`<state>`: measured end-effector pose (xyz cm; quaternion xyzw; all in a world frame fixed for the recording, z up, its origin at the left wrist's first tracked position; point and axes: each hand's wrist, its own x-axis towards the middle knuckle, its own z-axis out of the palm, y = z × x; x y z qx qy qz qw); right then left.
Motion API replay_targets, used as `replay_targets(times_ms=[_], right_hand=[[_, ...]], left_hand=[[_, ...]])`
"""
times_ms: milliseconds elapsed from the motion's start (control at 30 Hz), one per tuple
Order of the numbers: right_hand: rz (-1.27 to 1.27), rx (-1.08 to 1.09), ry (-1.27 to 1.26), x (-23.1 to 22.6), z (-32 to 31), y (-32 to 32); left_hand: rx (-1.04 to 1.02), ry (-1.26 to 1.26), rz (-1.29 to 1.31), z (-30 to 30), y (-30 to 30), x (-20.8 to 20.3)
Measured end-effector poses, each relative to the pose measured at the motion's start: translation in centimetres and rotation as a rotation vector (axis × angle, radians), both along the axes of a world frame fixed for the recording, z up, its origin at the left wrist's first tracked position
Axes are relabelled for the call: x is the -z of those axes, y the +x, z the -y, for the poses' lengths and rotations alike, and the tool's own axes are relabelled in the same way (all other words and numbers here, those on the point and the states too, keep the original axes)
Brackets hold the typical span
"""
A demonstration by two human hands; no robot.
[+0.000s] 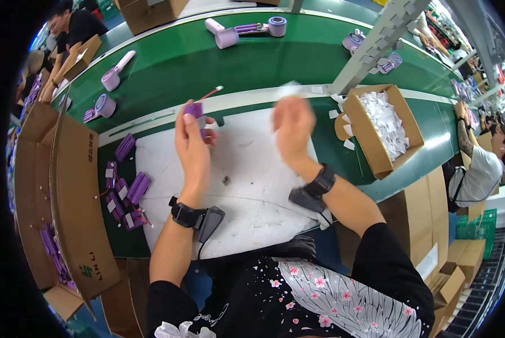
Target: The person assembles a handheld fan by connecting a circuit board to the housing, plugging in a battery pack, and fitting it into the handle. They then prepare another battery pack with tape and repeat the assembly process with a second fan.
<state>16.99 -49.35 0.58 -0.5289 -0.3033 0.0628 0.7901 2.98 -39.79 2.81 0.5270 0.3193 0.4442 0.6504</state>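
While the left hand (194,141) grips a purple battery pack (195,110) above the white board (252,219), thumb across its near face and fingertips at its right side, the pack's upper end projects beyond the thumb. Right hand (293,129) blurred, well apart from the pack; a white piece (289,89) shows near its fingertips, grip and finger spacing indeterminate.

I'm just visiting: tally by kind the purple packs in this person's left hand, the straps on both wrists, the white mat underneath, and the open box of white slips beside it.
Purple pack in the left hand: 1
Black wrist straps: 2
White mat: 1
Open cardboard box of white slips: 1
Total: 5
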Motion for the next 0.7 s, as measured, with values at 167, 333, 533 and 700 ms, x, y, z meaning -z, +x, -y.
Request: replay_targets(times_ms=[167, 333, 533, 700], right_hand=[[-0.381, 0.045, 0.097, -0.6, 0.7, 5.2], [-0.124, -0.375, -0.265, -0.1, -0.3, 1.0], [-0.121, -0.661, -0.373, -1.0, 0.8, -0.1], [-0.095, -0.640, -0.377, 0.0, 1.3, 0.7]], left_hand=[[-0.001, -0.056, 0.064, -0.1, 0.3, -0.1], [0.213, -0.078, -0.001, 0.1, -0.1, 0.4], [0.504, -0.025, -0.128, 0.8, 0.5, 1.2], [0.549, 0.020, -0.157, 1.6, 0.3, 0.4]])
